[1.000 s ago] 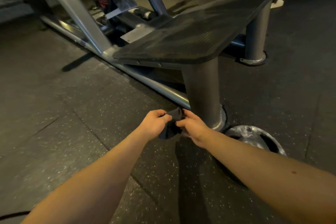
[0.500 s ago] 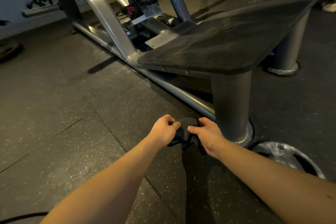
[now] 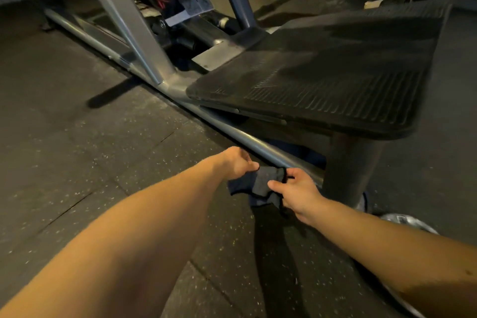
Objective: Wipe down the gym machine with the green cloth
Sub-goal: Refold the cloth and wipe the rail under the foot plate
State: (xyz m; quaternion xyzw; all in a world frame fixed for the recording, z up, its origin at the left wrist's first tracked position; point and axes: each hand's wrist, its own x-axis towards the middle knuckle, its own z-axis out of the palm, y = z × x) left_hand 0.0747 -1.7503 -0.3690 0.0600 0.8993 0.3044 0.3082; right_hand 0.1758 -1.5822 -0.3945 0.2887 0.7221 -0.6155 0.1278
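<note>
Centre of frame, low: we see the left hand (image 3: 238, 164) and right hand (image 3: 296, 192) each pinching an edge of the cloth (image 3: 260, 184), which looks dark in this light, stretched between them. It hangs just below the machine's silver floor rail (image 3: 232, 134), with the ribbed black footplate (image 3: 335, 80) at upper right.

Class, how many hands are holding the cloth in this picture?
2. The left hand grips the cloth at its left edge; the right hand pinches its right edge, just in front of the machine's low rail. No others show.
</note>
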